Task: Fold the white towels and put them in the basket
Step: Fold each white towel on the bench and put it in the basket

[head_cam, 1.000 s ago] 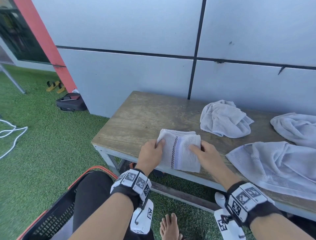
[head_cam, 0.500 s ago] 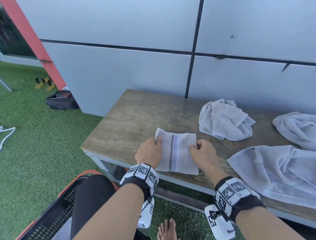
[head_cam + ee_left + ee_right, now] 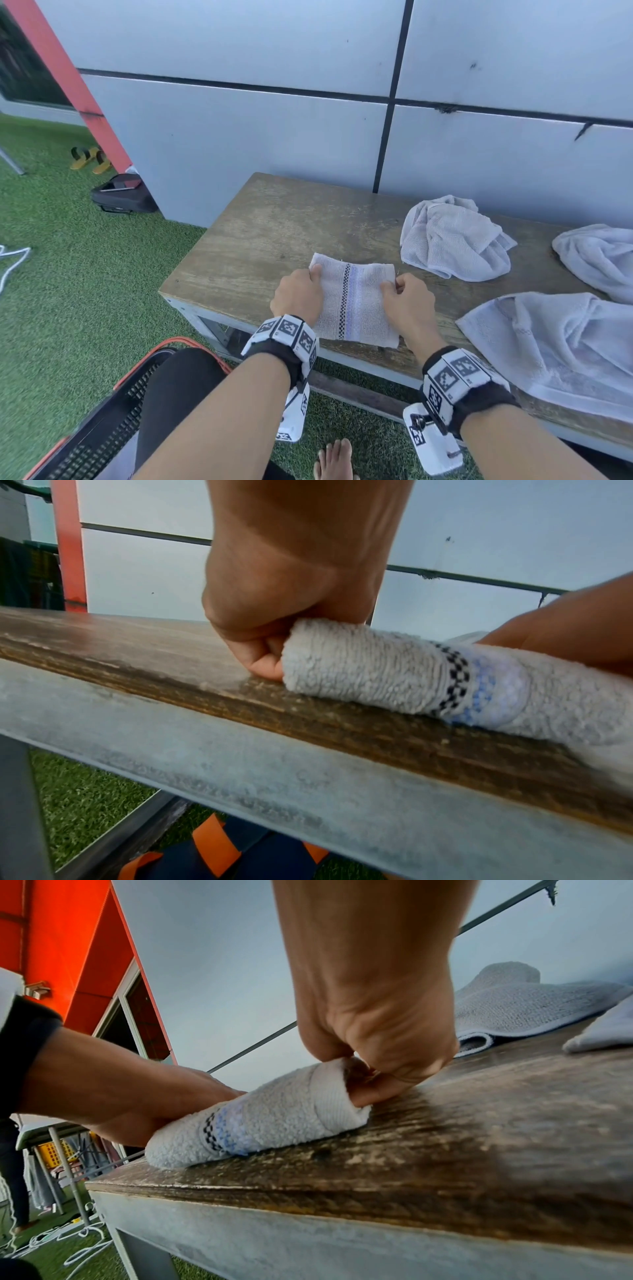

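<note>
White terry, already folded small, is what lies near the front edge of the wooden table: the folded towel is pinched at its left side by the left hand and at its right side by the right hand, fingers curled into the layers. To be lifted well, all layers should be caught together and kept level, so nothing unfolds before the basket, low at the left, is reached.
</note>
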The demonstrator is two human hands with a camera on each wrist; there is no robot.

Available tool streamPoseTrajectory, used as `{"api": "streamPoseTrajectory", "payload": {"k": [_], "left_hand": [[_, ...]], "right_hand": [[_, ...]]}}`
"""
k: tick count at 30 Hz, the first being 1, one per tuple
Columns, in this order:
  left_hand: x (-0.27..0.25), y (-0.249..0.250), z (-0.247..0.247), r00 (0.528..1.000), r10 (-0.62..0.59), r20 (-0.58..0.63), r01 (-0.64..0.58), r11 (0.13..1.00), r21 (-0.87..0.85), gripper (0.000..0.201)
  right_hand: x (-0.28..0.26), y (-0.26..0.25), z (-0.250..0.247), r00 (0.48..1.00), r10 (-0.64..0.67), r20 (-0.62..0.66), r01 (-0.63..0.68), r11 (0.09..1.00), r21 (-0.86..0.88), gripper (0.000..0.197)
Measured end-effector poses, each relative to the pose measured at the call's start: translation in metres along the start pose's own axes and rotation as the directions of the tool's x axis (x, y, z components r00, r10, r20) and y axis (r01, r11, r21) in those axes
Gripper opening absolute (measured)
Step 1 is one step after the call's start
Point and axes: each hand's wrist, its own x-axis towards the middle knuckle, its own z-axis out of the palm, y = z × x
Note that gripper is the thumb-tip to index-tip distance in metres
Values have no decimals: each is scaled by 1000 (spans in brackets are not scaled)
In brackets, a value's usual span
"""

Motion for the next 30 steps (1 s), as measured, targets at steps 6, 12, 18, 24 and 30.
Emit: {"api": "streamPoseTrajectory", "payload": {"k": [6, 12, 18, 24, 30], "left_hand": [[-2, -2, -4, 999, -30, 14, 32, 988, -149, 50], [-5, 3, -4, 994, 65, -91, -77, 989, -129, 39], [4, 4, -5, 988, 94, -124, -115, 978, -174, 29], [-4, 13, -2, 990, 29, -141, -51, 988, -149, 27], [-38, 3, 24, 834, 534, -136, -499, 837, 225, 42]], "right_hand": [[-2, -6, -4, 999, 43, -2, -43, 995, 90, 26], [0, -10, -4, 997, 19, 76, -21, 999, 33, 24], [15, -12, -8, 994, 43, 102, -45, 999, 22, 25], [20, -9, -5, 999, 49, 20, -48, 998, -31, 23], [6, -2, 4, 798, -603, 14, 569, 745, -348, 33]]}}
